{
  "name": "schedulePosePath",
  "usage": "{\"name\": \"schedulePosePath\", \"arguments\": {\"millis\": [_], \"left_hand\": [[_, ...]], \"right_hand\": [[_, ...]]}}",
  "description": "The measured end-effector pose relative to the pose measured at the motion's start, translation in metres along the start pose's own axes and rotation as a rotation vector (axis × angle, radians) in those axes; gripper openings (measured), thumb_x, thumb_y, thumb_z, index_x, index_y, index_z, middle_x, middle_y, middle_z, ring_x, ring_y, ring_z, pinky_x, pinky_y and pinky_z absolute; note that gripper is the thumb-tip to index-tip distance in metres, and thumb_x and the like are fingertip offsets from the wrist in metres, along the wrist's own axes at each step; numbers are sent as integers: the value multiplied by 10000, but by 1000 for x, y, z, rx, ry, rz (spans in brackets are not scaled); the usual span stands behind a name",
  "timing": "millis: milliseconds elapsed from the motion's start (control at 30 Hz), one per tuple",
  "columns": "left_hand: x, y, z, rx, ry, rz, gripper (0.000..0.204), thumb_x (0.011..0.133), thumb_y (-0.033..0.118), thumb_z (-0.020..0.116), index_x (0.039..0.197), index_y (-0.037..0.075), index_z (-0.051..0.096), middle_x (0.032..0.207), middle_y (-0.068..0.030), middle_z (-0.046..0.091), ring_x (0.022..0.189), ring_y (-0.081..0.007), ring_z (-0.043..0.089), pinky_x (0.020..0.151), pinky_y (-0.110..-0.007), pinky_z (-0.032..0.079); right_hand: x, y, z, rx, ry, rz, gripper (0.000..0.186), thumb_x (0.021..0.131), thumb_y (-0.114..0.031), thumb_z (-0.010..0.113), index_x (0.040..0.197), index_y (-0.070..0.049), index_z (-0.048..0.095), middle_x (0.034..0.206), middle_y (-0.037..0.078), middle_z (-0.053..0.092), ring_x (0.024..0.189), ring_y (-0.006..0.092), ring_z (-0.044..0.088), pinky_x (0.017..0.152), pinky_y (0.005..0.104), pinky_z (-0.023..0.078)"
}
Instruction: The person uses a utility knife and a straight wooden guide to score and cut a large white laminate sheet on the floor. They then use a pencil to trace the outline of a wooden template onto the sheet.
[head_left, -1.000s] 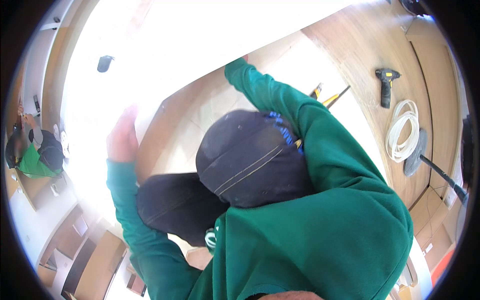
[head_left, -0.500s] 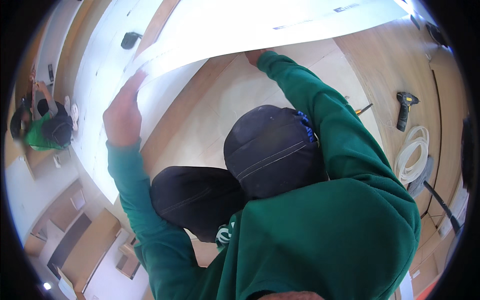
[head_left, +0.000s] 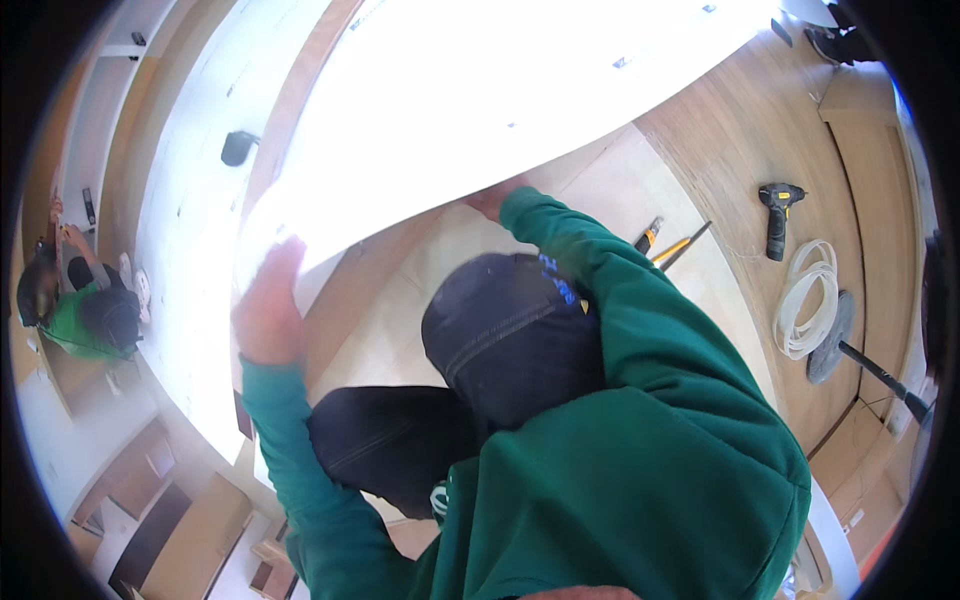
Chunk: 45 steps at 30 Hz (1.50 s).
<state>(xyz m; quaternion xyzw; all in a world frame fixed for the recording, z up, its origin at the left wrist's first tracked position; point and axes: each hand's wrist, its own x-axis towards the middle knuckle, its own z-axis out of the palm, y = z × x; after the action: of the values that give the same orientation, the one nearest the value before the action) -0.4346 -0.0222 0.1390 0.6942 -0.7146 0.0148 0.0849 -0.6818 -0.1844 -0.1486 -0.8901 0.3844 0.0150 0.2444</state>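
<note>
A large white sheet (head_left: pixel 430 130), glaring in the light, slants across the far side in front of me. My left hand (head_left: pixel 270 310) is at its near left corner, fingertips closed against the edge and a little blurred. Farther right along the same edge, my right hand (head_left: pixel 492 198) grips the sheet, its fingers partly hidden beneath. Under the raised edge lies a pale board (head_left: pixel 590 190) with a wood-coloured strip (head_left: pixel 365 260) across it. A utility knife (head_left: pixel 649 235) and a yellow pencil-like tool (head_left: pixel 672 250) rest near my right forearm.
On the wood-grain surface at right are a cordless drill (head_left: pixel 778 215), a coil of white edging strip (head_left: pixel 806 300) and a grey disc (head_left: pixel 830 340) with a black pole. Another person (head_left: pixel 85 300) in green crouches at far left. A dark block (head_left: pixel 238 148) lies on the left white panel.
The sheet's near edge has come lower and closer, both hands moving with it. My view has shifted, so the knife and the yellow tool beside my right forearm now show more fully.
</note>
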Motion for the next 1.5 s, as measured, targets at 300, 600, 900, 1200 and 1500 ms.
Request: {"name": "schedulePosePath", "arguments": {"millis": [300,600,900,1200,1500], "left_hand": [[0,-14,-3,23,79,-100,360,891,-39,474,1170,101,652,1141,-85,678,1047,-247,659,885,-319,524],[2,-9,18,-58,94,-17,328,887,-38,566,1165,108,660,1091,-131,690,998,-279,681,828,-339,543],[-10,12,16,18,0,76,327,872,-65,549,1142,83,660,1098,-134,687,1023,-306,669,840,-366,554],[-21,20,16,117,-146,208,377,848,-34,527,1186,89,638,1168,-94,663,1074,-298,639,861,-367,538],[17,-2,-30,105,94,79,319,885,-2,557,1158,128,662,1104,-69,687,996,-240,669,847,-319,534]], "right_hand": [[-128,111,-26,-316,10,173,703,889,-513,547,1479,-208,317,1578,5,217,1445,322,192,1125,625,185],[-127,140,-40,-139,42,-91,915,696,-485,745,1471,-216,341,1555,153,230,1423,390,217,1086,668,201],[-120,62,8,-126,38,46,990,625,-613,746,1479,-373,307,1584,93,170,1432,449,125,1097,704,121],[-44,150,-54,-264,-168,372,966,660,-766,611,1412,-178,459,1501,113,368,1406,394,211,1109,631,143],[-10,176,-56,-356,-213,338,1048,625,-771,627,1448,-162,407,1518,103,339,1420,346,212,1089,568,168]]}}
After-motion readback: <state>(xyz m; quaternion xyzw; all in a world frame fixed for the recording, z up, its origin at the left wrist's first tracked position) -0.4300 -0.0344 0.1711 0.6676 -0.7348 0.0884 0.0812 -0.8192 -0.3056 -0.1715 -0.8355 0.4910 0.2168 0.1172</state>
